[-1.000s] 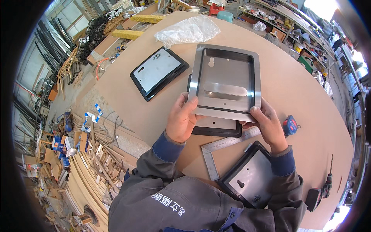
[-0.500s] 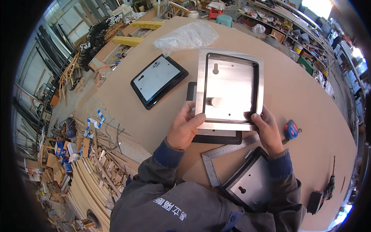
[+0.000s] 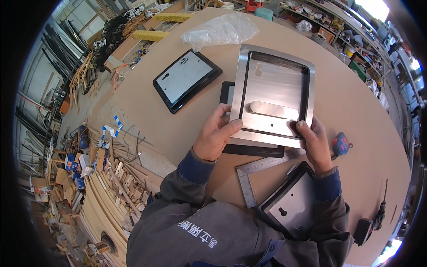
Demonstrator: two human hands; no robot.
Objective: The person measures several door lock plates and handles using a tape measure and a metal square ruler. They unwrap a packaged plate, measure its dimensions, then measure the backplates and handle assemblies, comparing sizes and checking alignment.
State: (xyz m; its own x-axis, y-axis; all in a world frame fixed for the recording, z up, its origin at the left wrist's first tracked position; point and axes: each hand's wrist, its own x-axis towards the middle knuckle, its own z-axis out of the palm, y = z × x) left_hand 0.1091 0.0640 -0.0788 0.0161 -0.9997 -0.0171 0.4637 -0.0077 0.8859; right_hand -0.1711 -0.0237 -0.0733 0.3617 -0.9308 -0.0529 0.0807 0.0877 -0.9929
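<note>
Recessed metal handle-plate (image 3: 274,91): raised at two o'clock, over the tabletop (image 3: 360,175).
Left hand (image 3: 215,135): my grip's pinched on its eight o'clock rim (image 3: 267,138).
Right hand (image 3: 316,144): pinching five o'clock.
Rim: I'd squeeze evenly.

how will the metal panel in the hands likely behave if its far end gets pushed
The panel seems stiff: it shows no sag, though the left hand and right hand grip only its near end. It would probably tilt, since most of it extends beyond them. Its smooth sheen suggests it may be slippery.
</note>
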